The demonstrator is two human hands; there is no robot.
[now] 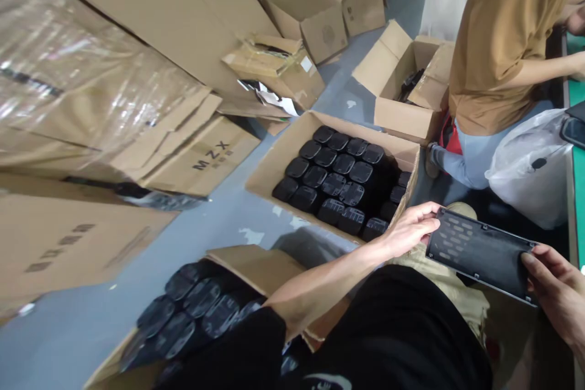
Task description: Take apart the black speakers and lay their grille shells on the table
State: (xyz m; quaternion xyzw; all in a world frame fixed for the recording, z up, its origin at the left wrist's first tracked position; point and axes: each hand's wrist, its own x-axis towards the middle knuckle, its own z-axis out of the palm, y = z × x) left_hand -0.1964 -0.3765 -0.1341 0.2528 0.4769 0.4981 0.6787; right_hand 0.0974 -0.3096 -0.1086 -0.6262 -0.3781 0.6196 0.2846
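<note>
A black plastic panel (496,250) with slotted holes at one end is held in the air in front of my lap. My left hand (414,228) pinches its left end, near the slots. At the opposite end, my right hand (551,277) grips the edge with the thumb on top. Beyond my left forearm stands an open carton (274,161) holding several rows of black rounded plastic parts (342,164). A second open carton (256,265) beside me holds more of the same black parts (201,298).
Stacked cartons (196,164) and plastic-wrapped boxes (68,67) line the left side. Another open box (406,116) stands ahead. A co-worker in a brown shirt (498,42) sits by a green tabletop (578,195) at right, with a white plastic bag (532,170) hanging nearby.
</note>
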